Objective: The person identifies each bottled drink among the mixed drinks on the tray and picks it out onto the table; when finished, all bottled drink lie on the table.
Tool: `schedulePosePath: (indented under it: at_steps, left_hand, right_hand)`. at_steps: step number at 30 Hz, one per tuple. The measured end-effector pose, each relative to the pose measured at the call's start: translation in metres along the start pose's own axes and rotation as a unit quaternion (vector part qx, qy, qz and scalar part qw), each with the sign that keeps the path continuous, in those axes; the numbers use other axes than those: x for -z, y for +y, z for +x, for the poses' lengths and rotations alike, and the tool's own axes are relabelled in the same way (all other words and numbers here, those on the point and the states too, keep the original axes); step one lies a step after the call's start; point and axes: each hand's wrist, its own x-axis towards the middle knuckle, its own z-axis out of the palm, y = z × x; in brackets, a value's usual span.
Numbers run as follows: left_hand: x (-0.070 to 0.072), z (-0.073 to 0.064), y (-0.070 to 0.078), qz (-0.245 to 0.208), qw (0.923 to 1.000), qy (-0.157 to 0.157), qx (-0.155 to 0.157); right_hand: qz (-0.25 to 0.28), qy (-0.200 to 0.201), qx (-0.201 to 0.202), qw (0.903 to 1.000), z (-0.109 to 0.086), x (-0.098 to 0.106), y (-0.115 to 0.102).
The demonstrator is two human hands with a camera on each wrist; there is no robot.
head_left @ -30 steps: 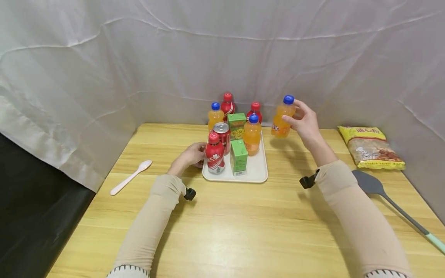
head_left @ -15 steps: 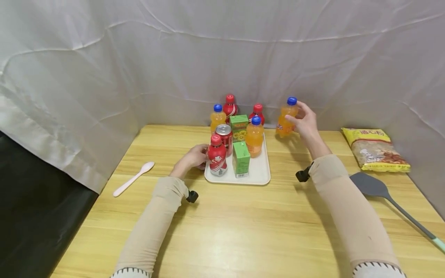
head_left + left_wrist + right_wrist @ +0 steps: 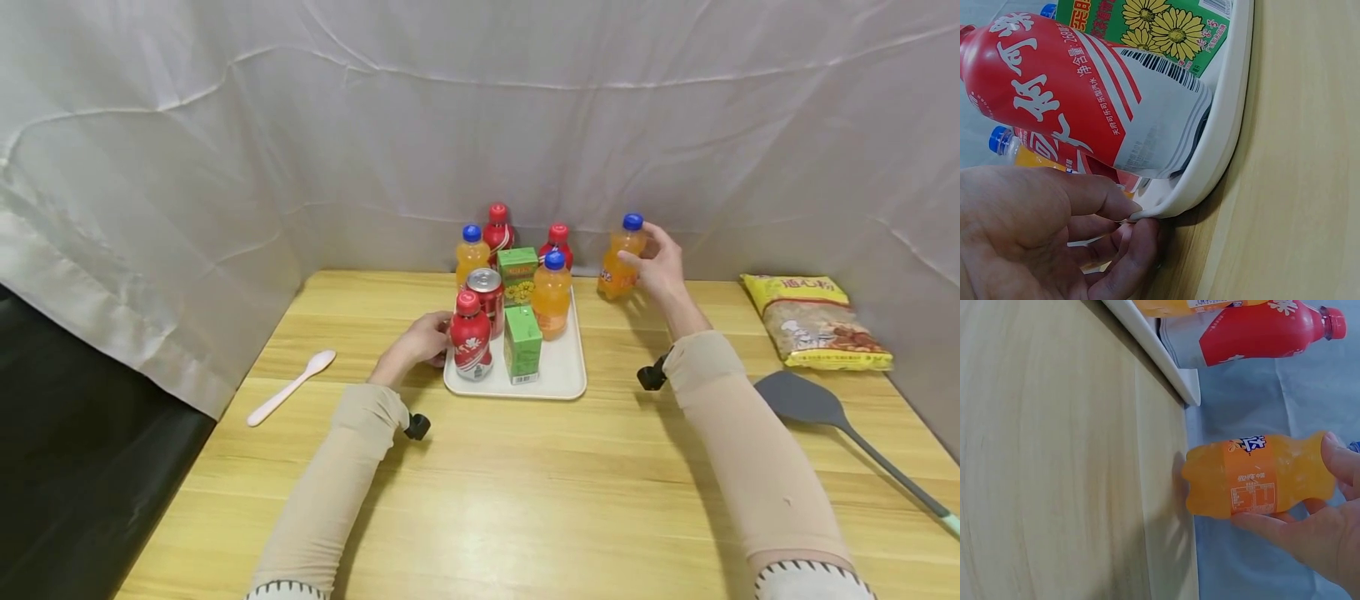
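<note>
My left hand (image 3: 422,340) pinches the left rim of a white tray (image 3: 561,377), thumb above and fingers below in the left wrist view. Right beside it on the tray stands a red soda bottle (image 3: 471,340). My right hand (image 3: 663,270) grips an orange soda bottle (image 3: 618,268) with a blue cap, slightly tilted, right of the tray and close over the table. Also on the tray are a red can (image 3: 491,302), two green drink cartons (image 3: 522,348), two more orange soda bottles (image 3: 551,304) and two red bottles (image 3: 498,236) at the back.
A pink spoon (image 3: 294,387) lies at the left. On the right are a yellow bag of pasta (image 3: 817,323) and a grey spatula (image 3: 802,402). A grey cloth (image 3: 555,133) hangs along the table's back edge.
My right hand has lowered the orange soda bottle slightly, and it leans a little more. The left hand keeps its place at the tray. The head view has shifted a little.
</note>
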Motion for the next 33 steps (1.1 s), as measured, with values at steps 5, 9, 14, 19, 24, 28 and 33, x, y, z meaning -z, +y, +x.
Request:
schedulePosePath:
  at_steps: [5, 9, 14, 19, 24, 28, 33]
  left_hand:
    - [0.0, -0.001, 0.0, 0.001, 1.0, 0.0, 0.001]
    - [0.0, -0.001, -0.001, 0.004, 1.0, 0.003, -0.003]
    - [0.001, 0.0, -0.001, 0.011, 0.9998, 0.011, -0.013]
    - [-0.001, 0.002, -0.002, 0.015, 0.9997, 0.008, -0.019]
    - [-0.002, 0.002, -0.003, 0.021, 0.9997, 0.002, -0.016]
    - [-0.001, 0.002, -0.003, 0.025, 0.9997, -0.001, -0.005]
    - [-0.001, 0.003, -0.002, 0.03, 0.9995, -0.002, -0.004]
  right_hand:
    - [-0.001, -0.008, -0.003, 1.0, 0.0, 0.001, 0.003]
    - [0.014, -0.023, -0.02, 0.9995, 0.002, 0.004, 0.005]
    - [0.014, -0.044, -0.026, 0.9986, 0.008, 0.007, 0.009]
    - [-0.041, -0.04, 0.011, 0.9983, 0.004, 0.01, 0.012]
    - [-0.111, 0.083, 0.131, 0.9815, -0.013, 0.007, 0.002]
    - [-0.124, 0.129, 0.243, 0.9533, -0.026, -0.008, -0.012]
    - [-0.144, 0.024, 0.304, 0.9413, -0.043, -0.025, -0.017]
